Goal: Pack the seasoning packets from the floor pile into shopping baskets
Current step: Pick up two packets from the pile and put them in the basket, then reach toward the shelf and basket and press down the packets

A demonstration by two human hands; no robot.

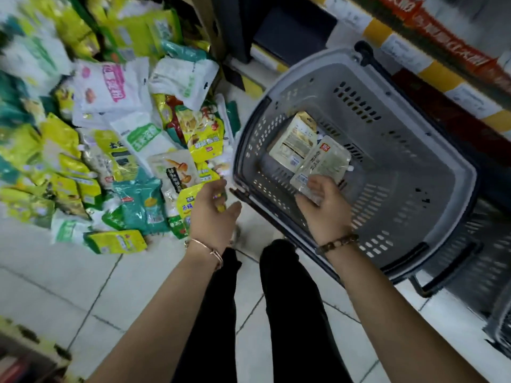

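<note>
Head view, looking down. Grey shopping basket [414,150] with a dark rim sits on the white tiled floor [83,286], right of centre. It is just beside the pile of seasoning packets [110,139]: yellow, green and white bags heaped at left, much of it blurred.

Right hand [326,208] is inside the basket, fingers curled round the lower end of a pale spouted pouch [325,161]. Red logo at the pouch's upper end, small white spout on its right edge. Pouch overlaps a beige packet [293,139] lying label-up on the basket bottom; cannot tell whether the two touch.

Left hand [213,214] hovers at the near edge of the pile, between pile and basket rim. Fingers loosely spread, thumb apart. It is blurred but appears to hold nothing. A yellow packet [190,200] lies just beneath it.

Thin metal bangle [206,248] on the left wrist, bead bracelet [338,241] on the right. Dark trouser legs [290,313] below. Shelf edge with yellow and white strips [401,48] behind the basket.
</note>
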